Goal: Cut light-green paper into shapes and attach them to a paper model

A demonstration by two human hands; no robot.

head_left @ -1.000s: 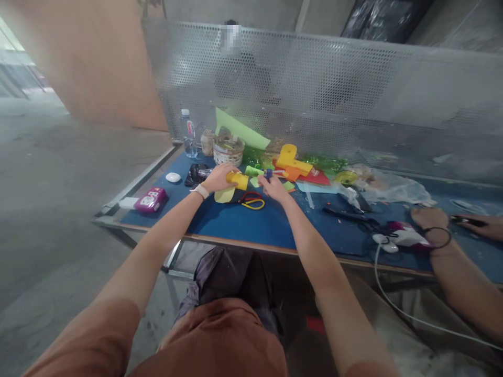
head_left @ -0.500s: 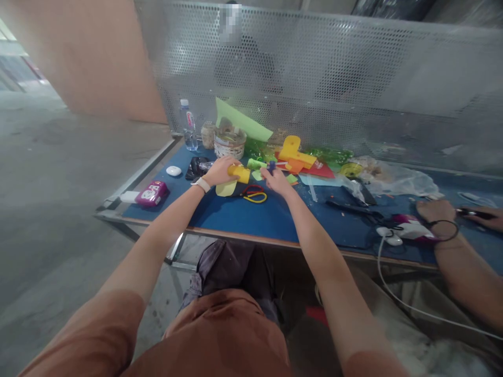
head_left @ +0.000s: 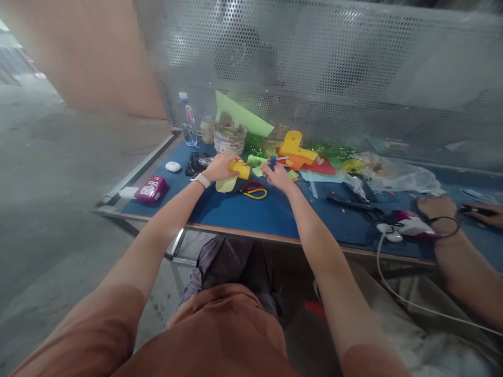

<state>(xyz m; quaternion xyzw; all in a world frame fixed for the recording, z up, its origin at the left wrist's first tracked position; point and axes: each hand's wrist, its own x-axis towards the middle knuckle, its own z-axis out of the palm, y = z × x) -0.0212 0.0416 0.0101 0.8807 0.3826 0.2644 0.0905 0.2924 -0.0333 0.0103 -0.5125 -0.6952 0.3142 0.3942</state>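
The left hand (head_left: pixel 222 167) grips a yellow tube (head_left: pixel 240 169), which lies at its three o'clock, long axis running roughly nine to three. The right hand (head_left: pixel 278 177), closed around a dark blue object (head_left: pixel 272 162), sits apart at the tube's three o'clock; the left is nearer.

Dim light glints on the perforated screen (head_left: pixel 322 78); edges look blurred and stretched.

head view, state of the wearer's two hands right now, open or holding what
Left hand: closed around the yellow tube-like piece.
Right hand: closed on a small dark blue object, too small to identify.
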